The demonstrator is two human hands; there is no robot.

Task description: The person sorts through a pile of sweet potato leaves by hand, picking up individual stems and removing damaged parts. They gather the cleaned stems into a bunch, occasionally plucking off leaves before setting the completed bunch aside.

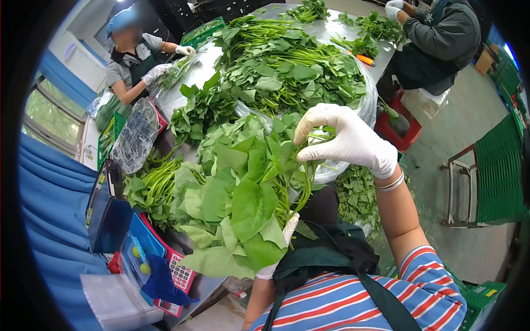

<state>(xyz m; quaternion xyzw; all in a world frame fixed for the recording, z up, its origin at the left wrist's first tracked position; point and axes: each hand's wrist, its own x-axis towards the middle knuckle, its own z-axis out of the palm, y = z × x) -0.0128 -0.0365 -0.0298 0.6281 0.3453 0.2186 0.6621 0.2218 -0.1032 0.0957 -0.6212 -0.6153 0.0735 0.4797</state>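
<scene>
My left hand point(280, 248), in a white glove, is wrapped round the lower stems of a large bunch of leafy greens point(248, 201), mostly hidden behind the leaves. Above the bunch, my right hand point(348, 135), also gloved, curves its thumb and fingers round some thin green stems at the bunch's right side. Behind both hands a big heap of greens point(292, 71) lies on clear plastic on the metal table. More stems and leaves point(160, 179) are piled to the left of the bunch.
A co-worker in a blue cap point(130, 66) handles greens at the upper left; another person point(439, 47) stands at the upper right. An orange-handled tool point(365, 59) lies on the table. A pink calculator point(181, 270), a red stool point(403, 124) and green crates point(499, 171) are around.
</scene>
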